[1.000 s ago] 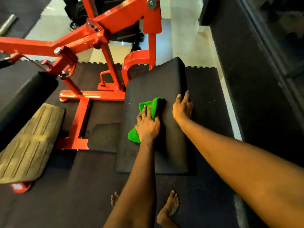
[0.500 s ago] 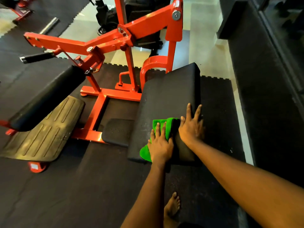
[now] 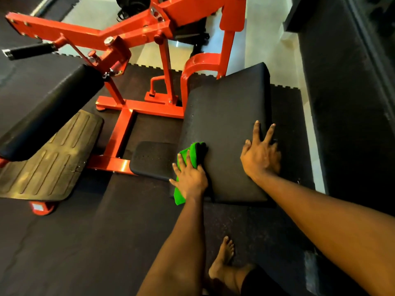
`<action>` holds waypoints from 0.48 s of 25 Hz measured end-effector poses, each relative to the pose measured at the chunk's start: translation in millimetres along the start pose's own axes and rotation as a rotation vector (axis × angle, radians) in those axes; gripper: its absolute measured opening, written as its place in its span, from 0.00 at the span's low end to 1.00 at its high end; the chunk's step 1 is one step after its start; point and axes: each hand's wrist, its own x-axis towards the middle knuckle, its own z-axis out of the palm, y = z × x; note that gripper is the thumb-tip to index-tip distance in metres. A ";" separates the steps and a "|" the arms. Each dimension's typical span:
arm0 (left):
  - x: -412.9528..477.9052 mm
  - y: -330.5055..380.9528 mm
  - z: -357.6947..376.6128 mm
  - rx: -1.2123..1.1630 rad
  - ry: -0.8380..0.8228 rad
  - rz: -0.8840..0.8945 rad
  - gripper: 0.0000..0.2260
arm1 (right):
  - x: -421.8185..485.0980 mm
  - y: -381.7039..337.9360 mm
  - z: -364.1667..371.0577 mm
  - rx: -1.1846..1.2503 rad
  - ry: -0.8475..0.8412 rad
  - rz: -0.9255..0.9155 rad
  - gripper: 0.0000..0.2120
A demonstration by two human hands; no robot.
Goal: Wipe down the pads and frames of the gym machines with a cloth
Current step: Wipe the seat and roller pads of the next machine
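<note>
L hand (image 3: 189,180) grip flat, pressing green cloth (image 3: 190,150) on black pad (image 3: 226,112); R hand (image 3: 261,159) spread; rubber mat (image 3: 85,242).

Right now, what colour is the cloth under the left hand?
Bright green cloth, seen in the head view.

Left hand (image 3: 189,178): palm down, fingers straight and close together, pressing on a folded bright green cloth (image 3: 190,151). Left forearm (image 3: 177,242) extended forward. Right hand (image 3: 259,155): palm down, fingers spread, resting flat on a black rectangular vinyl pad (image 3: 226,116) at its right edge. Right forearm (image 3: 331,221) extended, entering from lower right.
</note>
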 end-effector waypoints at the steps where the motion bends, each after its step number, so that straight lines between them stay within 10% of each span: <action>1: 13.1 -5.9 -0.4 0.002 -0.001 -0.036 0.29 | -0.5 0.1 0.8 -0.012 0.003 0.002 0.31; 12: -58.8 13.5 3.5 -0.063 0.086 0.068 0.30 | -3.8 -2.8 -4.0 0.005 0.011 0.005 0.31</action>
